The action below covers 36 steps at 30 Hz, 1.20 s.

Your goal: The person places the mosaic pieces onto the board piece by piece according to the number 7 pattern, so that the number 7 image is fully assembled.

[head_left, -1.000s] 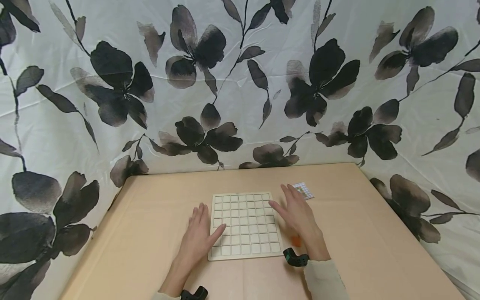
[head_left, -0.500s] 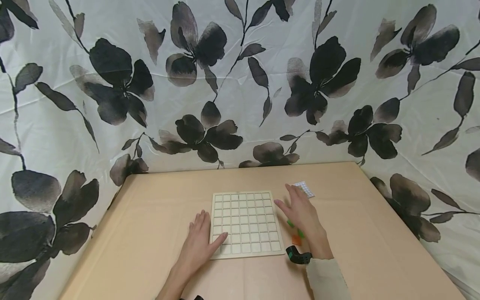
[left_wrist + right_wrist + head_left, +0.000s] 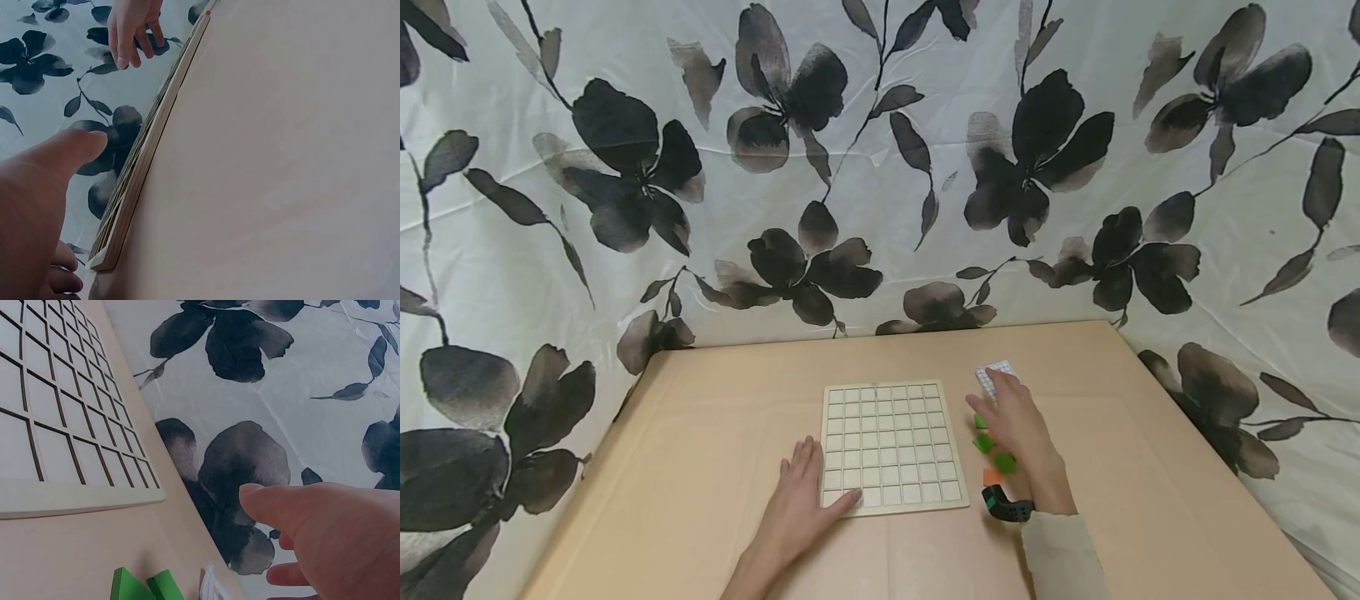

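A pale square board (image 3: pixel 891 450) with a grid of shallow cells lies on the table. My left hand (image 3: pixel 797 500) is at its lower left side, fingers loosely extended, with the thumb reaching over the near left corner. In the left wrist view the left thumb (image 3: pixel 75 150) points toward the board's edge (image 3: pixel 150 150). My right hand (image 3: pixel 1022 429) is right of the board, its fingertips over the near part of a small gridded card (image 3: pixel 988 379). Its thumb (image 3: pixel 269 503) is straight and apart from the fingers. Several green blocks (image 3: pixel 983 443) lie between board and right hand.
An orange block (image 3: pixel 992 477) lies near the right wristband (image 3: pixel 1006 505). Behind the light wooden table (image 3: pixel 737 400) hangs a white cloth with dark flowers (image 3: pixel 805 267). The table's far edge runs just beyond the card.
My right hand has moved right and slightly back toward me, uncovering the green blocks. Less of the card's right side shows, more of its left. The left hand has slid a little nearer.
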### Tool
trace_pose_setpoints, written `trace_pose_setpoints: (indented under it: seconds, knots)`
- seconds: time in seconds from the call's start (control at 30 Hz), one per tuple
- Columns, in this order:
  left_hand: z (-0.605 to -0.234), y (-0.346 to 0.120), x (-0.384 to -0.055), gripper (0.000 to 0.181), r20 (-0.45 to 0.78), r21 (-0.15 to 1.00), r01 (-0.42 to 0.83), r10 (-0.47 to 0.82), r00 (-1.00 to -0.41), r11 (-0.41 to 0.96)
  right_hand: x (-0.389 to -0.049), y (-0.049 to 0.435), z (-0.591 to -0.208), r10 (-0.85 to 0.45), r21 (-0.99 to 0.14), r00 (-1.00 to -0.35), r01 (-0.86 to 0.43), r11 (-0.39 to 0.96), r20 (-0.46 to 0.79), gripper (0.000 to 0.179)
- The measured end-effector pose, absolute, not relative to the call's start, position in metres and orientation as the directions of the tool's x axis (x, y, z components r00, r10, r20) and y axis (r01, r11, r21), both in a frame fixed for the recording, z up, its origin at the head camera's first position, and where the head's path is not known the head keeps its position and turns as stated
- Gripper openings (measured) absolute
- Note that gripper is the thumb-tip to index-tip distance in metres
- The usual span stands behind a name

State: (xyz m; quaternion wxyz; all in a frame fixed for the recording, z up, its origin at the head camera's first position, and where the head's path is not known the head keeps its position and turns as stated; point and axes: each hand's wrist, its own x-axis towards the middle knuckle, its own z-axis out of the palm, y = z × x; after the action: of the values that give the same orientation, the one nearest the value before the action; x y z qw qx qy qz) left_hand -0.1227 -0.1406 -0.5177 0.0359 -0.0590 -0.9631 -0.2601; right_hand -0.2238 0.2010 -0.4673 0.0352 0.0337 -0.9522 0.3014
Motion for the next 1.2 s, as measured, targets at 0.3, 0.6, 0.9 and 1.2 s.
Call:
trace_pose_setpoints:
  seconds: [0.3,0.6,0.9,1.2]
  knots:
    - [-0.522,-0.142,-0.119,0.117,0.117,0.442,0.168,0.130,-0.985,0.881,-0.227,0.205,-0.473,-0.016,-0.593,-0.997,-0.058,0.803,0.076,0.066]
    - [-0.527,-0.141,-0.118,0.123,0.134,0.427,0.178,0.133,-0.982,0.886,-0.232,0.206,-0.483,-0.025,-0.585,-0.997,-0.065,0.808,0.077,0.063]
    - [-0.528,-0.140,-0.120,0.125,0.124,0.436,0.175,0.134,-0.983,0.883,-0.233,0.209,-0.487,-0.033,-0.570,-0.996,-0.074,0.818,0.083,0.059]
    - [-0.529,-0.141,-0.120,0.125,0.125,0.437,0.181,0.140,-0.982,0.881,-0.231,0.210,-0.488,-0.036,-0.575,-0.998,-0.062,0.816,0.057,0.048]
